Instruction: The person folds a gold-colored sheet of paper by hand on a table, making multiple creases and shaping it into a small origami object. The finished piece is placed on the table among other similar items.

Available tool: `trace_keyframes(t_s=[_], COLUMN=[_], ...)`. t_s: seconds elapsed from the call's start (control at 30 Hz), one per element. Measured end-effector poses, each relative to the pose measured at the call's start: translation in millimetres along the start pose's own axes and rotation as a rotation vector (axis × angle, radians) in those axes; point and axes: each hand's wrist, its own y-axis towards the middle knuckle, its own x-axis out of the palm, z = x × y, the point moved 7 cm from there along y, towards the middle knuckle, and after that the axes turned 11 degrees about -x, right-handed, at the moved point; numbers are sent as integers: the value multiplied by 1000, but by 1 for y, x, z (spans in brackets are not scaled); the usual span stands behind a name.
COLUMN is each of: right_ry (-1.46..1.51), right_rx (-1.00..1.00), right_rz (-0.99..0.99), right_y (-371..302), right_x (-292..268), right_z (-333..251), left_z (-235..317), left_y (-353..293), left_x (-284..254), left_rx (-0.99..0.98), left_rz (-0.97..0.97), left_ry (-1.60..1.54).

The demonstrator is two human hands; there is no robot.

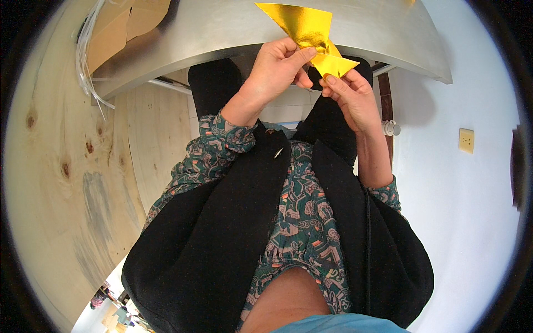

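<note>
A shiny gold foil sheet (302, 25), pinched in at its middle like a bow, is held up at the near edge of the metal table. My left hand (280, 67) grips its gathered middle between thumb and fingers. Lower and to the right, my right hand (351, 95) pinches the smaller pointed end of the sheet. The larger flared end spreads up and to the left over the tabletop. Part of the gathered middle is hidden by my left thumb.
The curved metal table (222, 33) spans the top of the view. Brown cardboard (125, 28) and clear plastic strips (84, 66) are at its left end. A plywood panel (66, 139) stands left; a white wall with a socket (466, 141) is on the right.
</note>
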Motion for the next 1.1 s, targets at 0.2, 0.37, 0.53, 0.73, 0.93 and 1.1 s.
trace_keyframes(t_s=[0.2, 0.37, 0.53, 0.73, 0.93, 1.1], right_ry=[13, -16, -62, 17, -78, -120], right_rx=[-23, -75, -108, -100, -197, -167], right_rz=[-40, -13, 0, 14, 75, 79], right_y=[-1, -2, -3, -5, -10, -13], right_x=[2, 6, 6, 3, -1, -3], right_z=[-3, -10, -10, -8, -16, -18], left_z=[-5, -3, -5, -5, -6, -7], left_y=[1, 3, -1, -1, -8, -9], left_x=[0, 1, 2, 6, 10, 10], left_rx=[-24, -38, -101, -88, -89, -81], left_rz=[-14, -55, -75, -111, -187, -209], left_ry=[-32, -111, -114, -118, -59, -65])
